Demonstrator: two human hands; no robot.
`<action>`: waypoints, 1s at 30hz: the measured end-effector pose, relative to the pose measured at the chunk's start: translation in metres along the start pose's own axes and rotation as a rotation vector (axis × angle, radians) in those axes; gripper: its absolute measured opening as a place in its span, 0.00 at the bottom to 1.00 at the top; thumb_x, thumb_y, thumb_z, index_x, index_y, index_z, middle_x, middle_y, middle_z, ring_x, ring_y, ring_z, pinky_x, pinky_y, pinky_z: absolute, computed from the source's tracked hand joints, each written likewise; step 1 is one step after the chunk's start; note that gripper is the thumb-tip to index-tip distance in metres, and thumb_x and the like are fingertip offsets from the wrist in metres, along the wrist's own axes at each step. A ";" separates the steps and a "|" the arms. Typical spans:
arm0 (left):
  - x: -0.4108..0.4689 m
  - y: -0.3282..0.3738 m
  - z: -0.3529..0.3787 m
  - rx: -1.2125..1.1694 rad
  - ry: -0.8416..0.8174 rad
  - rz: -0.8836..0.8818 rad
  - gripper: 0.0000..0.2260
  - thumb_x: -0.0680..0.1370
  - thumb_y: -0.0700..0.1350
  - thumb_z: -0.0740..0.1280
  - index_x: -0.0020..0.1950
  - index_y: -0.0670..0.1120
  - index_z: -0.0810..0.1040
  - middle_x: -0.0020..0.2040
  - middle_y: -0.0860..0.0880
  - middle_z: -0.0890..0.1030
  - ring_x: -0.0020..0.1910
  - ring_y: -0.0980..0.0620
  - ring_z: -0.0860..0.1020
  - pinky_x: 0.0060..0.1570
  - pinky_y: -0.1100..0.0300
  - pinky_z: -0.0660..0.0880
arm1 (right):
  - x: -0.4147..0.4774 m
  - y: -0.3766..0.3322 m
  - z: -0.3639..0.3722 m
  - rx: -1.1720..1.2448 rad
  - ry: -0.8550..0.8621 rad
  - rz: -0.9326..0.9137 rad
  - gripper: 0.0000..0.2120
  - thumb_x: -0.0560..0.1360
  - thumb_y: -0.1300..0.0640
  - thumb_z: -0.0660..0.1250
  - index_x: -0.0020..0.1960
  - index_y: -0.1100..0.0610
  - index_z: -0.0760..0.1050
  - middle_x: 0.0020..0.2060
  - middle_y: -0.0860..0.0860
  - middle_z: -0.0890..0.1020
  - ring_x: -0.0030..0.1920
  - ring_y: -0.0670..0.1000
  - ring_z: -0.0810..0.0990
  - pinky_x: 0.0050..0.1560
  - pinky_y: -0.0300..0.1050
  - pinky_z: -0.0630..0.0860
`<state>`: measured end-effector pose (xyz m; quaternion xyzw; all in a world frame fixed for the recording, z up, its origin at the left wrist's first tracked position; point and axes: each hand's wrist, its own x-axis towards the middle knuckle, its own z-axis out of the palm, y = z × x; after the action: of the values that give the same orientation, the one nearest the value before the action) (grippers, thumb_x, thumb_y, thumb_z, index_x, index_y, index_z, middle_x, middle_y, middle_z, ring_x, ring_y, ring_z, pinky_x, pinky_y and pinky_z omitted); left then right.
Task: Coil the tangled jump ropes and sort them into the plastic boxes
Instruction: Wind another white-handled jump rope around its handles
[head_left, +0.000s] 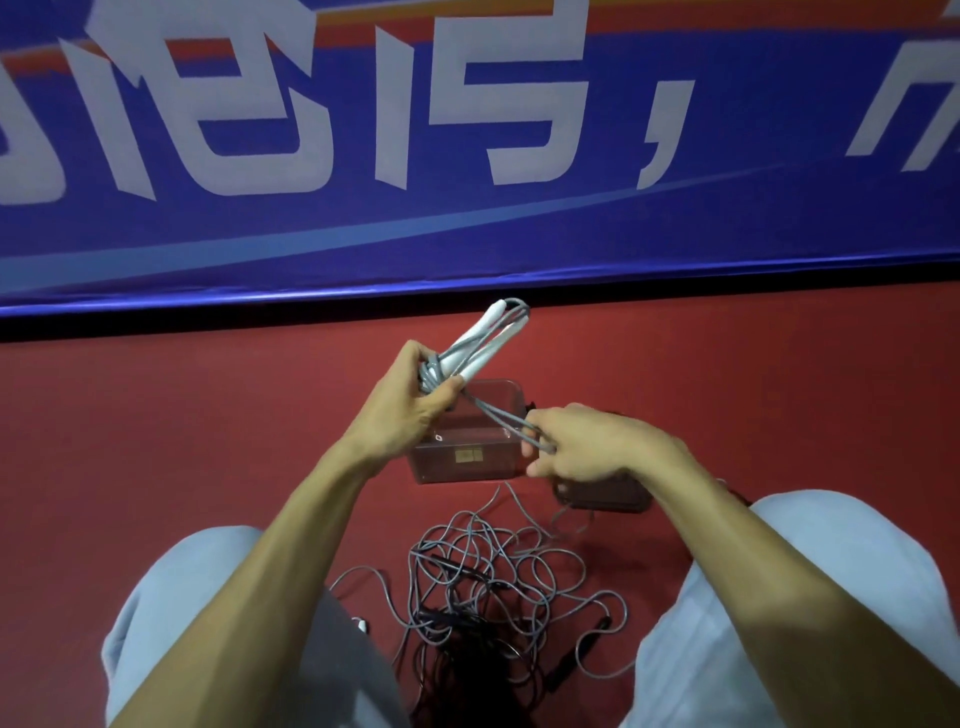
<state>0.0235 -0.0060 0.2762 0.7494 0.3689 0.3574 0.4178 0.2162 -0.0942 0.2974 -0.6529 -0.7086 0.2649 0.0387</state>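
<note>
Red floor (156, 441); rope (497, 417) between left hand (405, 400), right hand (587, 441).

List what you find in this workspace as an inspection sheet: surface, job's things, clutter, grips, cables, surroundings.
Surface: red floor, with boxes and ropes on it.
Job's things: rope with white handles, held up and partly coiled; clear plastic box below it, looks empty; darker box, partly hidden by the right grip.
Clutter: small white object by the left knee, unclear.
Grips: left grip holds the handles and coils; right grip pinches the grey cord.
Cables: tangled pile of grey and black ropes between the knees.
Surroundings: blue banner with white characters.
</note>
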 end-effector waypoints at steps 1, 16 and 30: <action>0.002 -0.003 -0.003 0.061 -0.001 0.011 0.10 0.78 0.45 0.70 0.46 0.48 0.68 0.33 0.49 0.77 0.28 0.54 0.71 0.26 0.64 0.70 | 0.000 0.003 -0.001 -0.069 0.053 -0.021 0.04 0.77 0.60 0.67 0.49 0.54 0.73 0.38 0.49 0.79 0.40 0.52 0.82 0.45 0.45 0.78; -0.002 -0.018 0.003 0.622 -0.473 0.087 0.14 0.74 0.48 0.74 0.48 0.52 0.69 0.39 0.51 0.78 0.35 0.53 0.75 0.38 0.55 0.72 | 0.001 0.004 0.007 -0.279 0.663 -0.378 0.06 0.76 0.55 0.69 0.52 0.53 0.80 0.47 0.48 0.82 0.48 0.56 0.81 0.39 0.47 0.73; -0.013 0.011 0.015 0.234 -0.425 0.134 0.10 0.70 0.55 0.74 0.43 0.53 0.77 0.34 0.54 0.76 0.31 0.57 0.72 0.35 0.51 0.73 | 0.003 0.008 -0.009 0.827 0.461 -0.034 0.06 0.71 0.57 0.74 0.46 0.56 0.79 0.33 0.49 0.78 0.31 0.43 0.75 0.36 0.36 0.71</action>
<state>0.0323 -0.0269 0.2770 0.8738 0.2614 0.1735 0.3716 0.2268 -0.0888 0.3010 -0.6127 -0.5272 0.3722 0.4562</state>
